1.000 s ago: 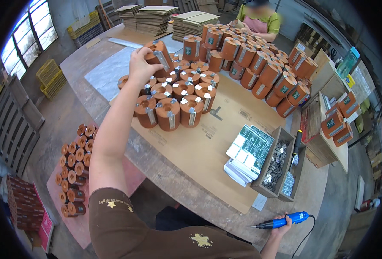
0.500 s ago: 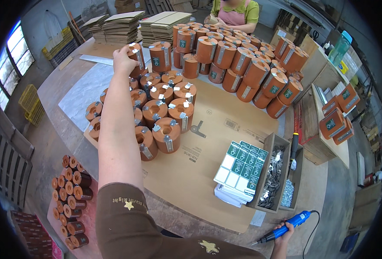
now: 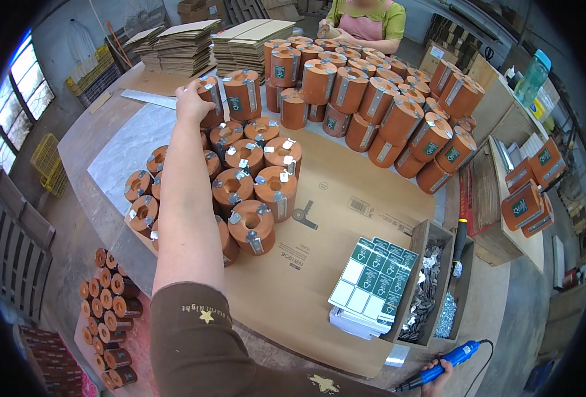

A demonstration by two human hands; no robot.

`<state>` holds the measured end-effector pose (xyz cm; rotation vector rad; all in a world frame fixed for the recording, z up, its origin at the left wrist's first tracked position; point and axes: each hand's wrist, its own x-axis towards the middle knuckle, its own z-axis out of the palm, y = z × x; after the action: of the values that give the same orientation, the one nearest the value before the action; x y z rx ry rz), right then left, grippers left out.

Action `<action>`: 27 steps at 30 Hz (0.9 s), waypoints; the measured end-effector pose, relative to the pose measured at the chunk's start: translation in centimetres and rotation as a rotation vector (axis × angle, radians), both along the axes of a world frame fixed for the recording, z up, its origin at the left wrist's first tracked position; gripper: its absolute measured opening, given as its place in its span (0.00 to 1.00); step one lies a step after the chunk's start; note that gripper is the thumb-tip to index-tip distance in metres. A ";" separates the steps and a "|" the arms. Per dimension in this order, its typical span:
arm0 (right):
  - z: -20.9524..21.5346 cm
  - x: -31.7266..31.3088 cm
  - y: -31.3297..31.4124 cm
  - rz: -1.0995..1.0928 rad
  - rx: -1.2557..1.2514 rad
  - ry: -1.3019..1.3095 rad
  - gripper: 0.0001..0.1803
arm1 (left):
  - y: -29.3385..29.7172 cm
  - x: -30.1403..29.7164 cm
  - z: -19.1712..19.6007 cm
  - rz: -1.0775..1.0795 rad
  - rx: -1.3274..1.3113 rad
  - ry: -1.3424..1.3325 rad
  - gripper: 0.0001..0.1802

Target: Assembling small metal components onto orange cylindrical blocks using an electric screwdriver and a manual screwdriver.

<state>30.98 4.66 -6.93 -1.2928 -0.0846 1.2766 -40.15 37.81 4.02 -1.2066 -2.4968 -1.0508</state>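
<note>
My left hand (image 3: 191, 106) reaches far across the table, its fingers wrapped round the upper part of an orange-brown hollow cylinder (image 3: 212, 107) with a metal strip down its side. A similar cylinder (image 3: 243, 99) with a green label stands just right of it. Nearer to me, several cylinders (image 3: 252, 228) stand in a group with metal clips and small white tags on their tops; my forearm hides part of the group. Low at the right, my right hand (image 3: 437, 376) grips a blue electric screwdriver (image 3: 457, 355), bit pointing left, its cord trailing right.
Stacked cylinders (image 3: 379, 99) fill the far side, with a person (image 3: 362, 25) behind them. Label sheets (image 3: 374, 281) lie beside a wooden box (image 3: 399, 337) of metal clips and screws. Cardboard (image 3: 319, 264) covers the tabletop. More cylinders (image 3: 117, 304) stand low at left.
The whole view has shifted slightly, with the near things lower in the picture. My left hand remains on the far cylinder, and my right still holds the screwdriver.
</note>
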 end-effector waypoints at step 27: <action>-0.6 3.8 3.8 0.520 -0.201 -0.254 0.09 | -64.1 3.7 -24.8 1.073 -0.402 -0.227 0.39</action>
<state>34.74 8.49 -7.54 -1.6707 -0.5108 1.5770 -36.46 -26.29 -20.79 0.3218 -2.9256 -0.4004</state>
